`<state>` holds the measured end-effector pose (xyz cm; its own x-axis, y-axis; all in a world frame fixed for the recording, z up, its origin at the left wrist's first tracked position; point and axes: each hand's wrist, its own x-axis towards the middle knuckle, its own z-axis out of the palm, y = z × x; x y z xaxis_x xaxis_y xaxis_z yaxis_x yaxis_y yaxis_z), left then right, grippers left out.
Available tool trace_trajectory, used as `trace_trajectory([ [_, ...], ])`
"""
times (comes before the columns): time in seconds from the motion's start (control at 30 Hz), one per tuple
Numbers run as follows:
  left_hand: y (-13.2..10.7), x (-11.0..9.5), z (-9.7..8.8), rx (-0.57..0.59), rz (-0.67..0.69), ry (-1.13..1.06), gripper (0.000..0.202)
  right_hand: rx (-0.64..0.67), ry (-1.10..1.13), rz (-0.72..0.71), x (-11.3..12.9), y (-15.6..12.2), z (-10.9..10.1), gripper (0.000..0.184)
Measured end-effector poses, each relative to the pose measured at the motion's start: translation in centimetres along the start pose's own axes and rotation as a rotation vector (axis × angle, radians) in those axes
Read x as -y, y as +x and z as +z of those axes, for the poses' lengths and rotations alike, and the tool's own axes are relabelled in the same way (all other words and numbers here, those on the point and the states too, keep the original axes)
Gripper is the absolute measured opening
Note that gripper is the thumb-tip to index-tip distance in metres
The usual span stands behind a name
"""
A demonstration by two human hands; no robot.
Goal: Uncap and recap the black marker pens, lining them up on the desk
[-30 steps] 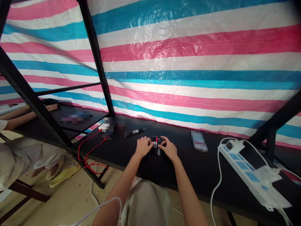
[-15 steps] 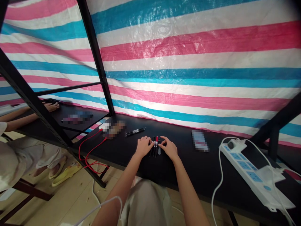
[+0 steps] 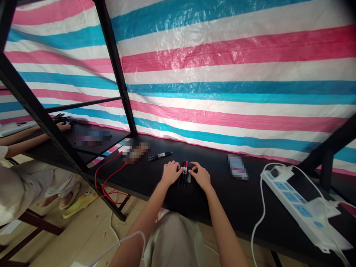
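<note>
Several pens [image 3: 185,174] lie side by side on the black table [image 3: 217,200], mostly dark, one with a red part and one clear at the right edge. My left hand [image 3: 170,172] is at their left side, its thumb against the row and its fingers curled. From the other side my right hand [image 3: 201,174] presses thumb and bent fingers to the right edge, so the row is squeezed between both hands. Farther back to the left, dark pens [image 3: 161,155] lie apart from the row, close together and untouched.
A white power strip [image 3: 294,207] with plugs and cables lies at the right. A blurred, phone-like object [image 3: 237,167] is behind my right hand. Red cables [image 3: 104,178] run off the table at left. Another person's hand [image 3: 64,126] is beyond the black frame [image 3: 118,74].
My hands and the row of pens stay nearly the same; the view has shifted slightly. At far left, the other person's hand now has dark cable-like material raised at it.
</note>
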<state>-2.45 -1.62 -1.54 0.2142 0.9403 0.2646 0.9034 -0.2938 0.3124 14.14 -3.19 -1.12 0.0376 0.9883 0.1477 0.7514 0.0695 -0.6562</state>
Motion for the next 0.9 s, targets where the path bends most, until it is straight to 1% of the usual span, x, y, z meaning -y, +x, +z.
trace_trajectory([
  [0.1, -0.04, 0.0, -0.03, 0.001, 0.0, 0.008, 0.025, 0.012, -0.005, 0.0, 0.04, -0.01, -0.07, 0.037],
  [0.33, 0.01, 0.36, 0.42, -0.047, 0.028, 0.007, 0.026, 0.033, -0.001, -0.002, -0.47, 0.21, 0.0, 0.041],
  [0.6, -0.04, 0.44, 0.54, -0.038, 0.03, -0.005, 0.026, 0.044, -0.007, -0.01, -0.48, 0.23, 0.04, 0.041],
  [0.9, 0.06, 0.57, 0.85, -0.058, 0.036, 0.01, 0.027, 0.055, -0.017, -0.002, -0.55, 0.36, 0.04, 0.04],
])
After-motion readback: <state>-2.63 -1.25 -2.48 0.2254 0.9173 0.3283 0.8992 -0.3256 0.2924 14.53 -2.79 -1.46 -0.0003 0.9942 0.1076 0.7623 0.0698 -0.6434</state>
